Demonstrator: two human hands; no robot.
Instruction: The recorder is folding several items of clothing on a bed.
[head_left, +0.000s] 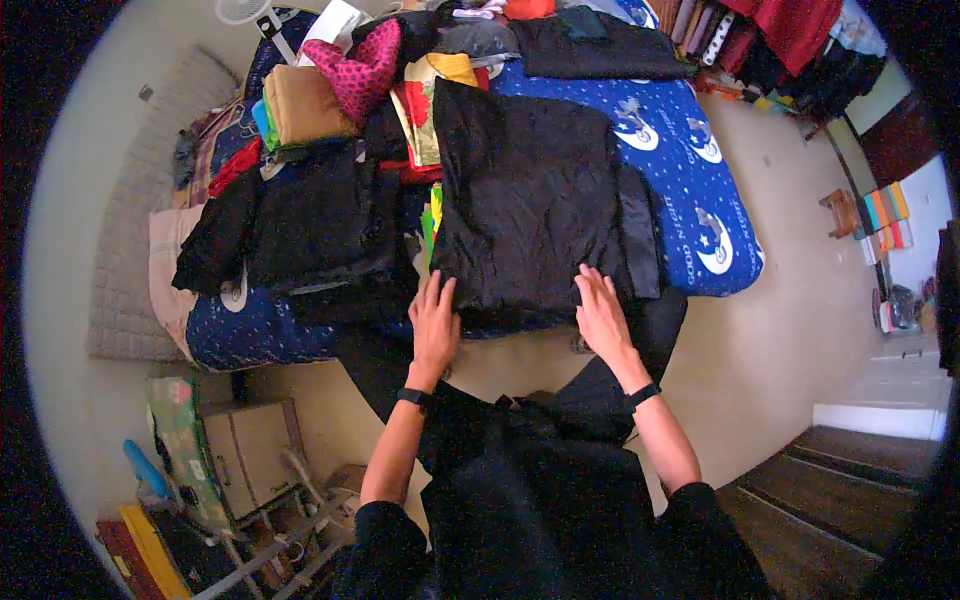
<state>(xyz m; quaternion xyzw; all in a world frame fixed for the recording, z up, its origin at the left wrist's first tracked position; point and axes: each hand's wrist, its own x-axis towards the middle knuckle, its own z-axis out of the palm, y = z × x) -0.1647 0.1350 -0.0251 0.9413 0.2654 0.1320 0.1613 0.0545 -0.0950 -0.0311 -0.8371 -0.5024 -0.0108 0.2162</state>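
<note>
A black garment (525, 202) lies spread out and partly creased over the front part of a bed. On its lower left corner rests my left hand (435, 326), fingers pointing away from me. At the lower right side, the fingertips of my right hand (602, 311) touch the cloth near a small fold. Both thumbs are hard to make out, so whether either hand pinches the fabric is unclear. A darker grey-black piece of cloth (639, 232) shows from under the garment's right side. To the left lie folded black clothes (319, 217).
The bed has a blue printed sheet (686, 180). Behind the garment are a folded brown cloth (306, 105), a pink spotted cloth (367, 71) and folded black cloth (600, 52). A white fan (244, 9) stands at the back left. Steps (817, 495) descend at lower right.
</note>
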